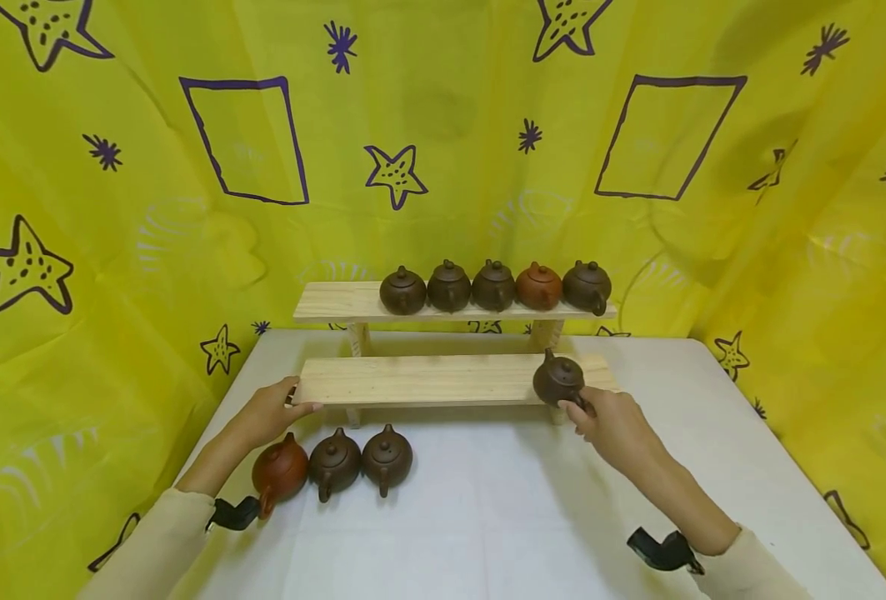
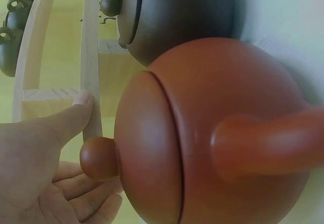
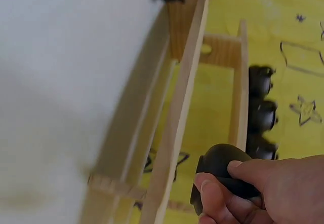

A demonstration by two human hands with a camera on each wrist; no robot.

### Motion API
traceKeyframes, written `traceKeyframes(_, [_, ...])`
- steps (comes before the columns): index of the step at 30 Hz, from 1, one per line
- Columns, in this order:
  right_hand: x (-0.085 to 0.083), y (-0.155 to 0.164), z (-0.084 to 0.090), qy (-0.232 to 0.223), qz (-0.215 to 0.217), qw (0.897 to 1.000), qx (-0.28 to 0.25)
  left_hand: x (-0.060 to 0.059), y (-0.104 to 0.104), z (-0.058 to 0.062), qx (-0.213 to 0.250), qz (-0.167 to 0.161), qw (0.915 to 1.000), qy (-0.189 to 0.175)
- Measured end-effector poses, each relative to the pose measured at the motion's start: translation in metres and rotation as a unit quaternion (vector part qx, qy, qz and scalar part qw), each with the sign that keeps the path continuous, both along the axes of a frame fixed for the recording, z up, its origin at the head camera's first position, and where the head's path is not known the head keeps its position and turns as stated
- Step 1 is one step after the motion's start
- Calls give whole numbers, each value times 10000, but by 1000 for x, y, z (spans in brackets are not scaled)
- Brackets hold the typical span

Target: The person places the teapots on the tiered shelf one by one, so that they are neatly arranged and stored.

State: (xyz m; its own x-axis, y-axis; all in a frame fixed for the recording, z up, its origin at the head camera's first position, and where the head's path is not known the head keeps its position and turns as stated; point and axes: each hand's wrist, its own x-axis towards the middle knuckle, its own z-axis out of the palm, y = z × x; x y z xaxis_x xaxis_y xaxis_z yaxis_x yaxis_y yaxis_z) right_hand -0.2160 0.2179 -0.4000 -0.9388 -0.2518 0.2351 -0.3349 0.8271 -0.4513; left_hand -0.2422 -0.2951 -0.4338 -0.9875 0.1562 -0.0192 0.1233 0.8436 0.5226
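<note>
My right hand grips a dark brown teapot by its handle, over the right end of the lower wooden shelf. Its spout points away from me; whether its base touches the board I cannot tell. In the right wrist view, thumb and fingers close round the dark teapot. At the shelf's left end, my left hand holds the board, thumb on the front edge and fingers round the end. A reddish-brown teapot stands on the table just below that hand, large in the left wrist view.
Two dark teapots, one in the middle and one to its right, stand beside the reddish one on the white table. Several teapots line the upper shelf, one of them reddish. A yellow patterned curtain surrounds the table.
</note>
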Motion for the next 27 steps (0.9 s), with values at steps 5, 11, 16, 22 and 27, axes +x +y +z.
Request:
traceKeyframes(5, [-18, 24, -1, -112, -294, 9995, 93, -1, 0, -1, 11, -9, 10000, 1])
traceKeyframes(11, [-32, 41, -5, -303, -460, 9985, 69, -2, 1, -1, -2, 23, 9999, -112])
traceKeyframes(16, [-37, 45, -7, -382, -532, 9979, 31, -1, 1, 2, 6, 21, 9999, -114])
traceKeyframes(22, [-42, 45, -9, -461, -576, 9972, 78, 0, 1, 3, 9, 15, 9999, -134])
traceKeyframes(27, [-44, 44, -11, -463, -590, 9971, 87, 0, 1, 2, 7, -2, 9999, -102])
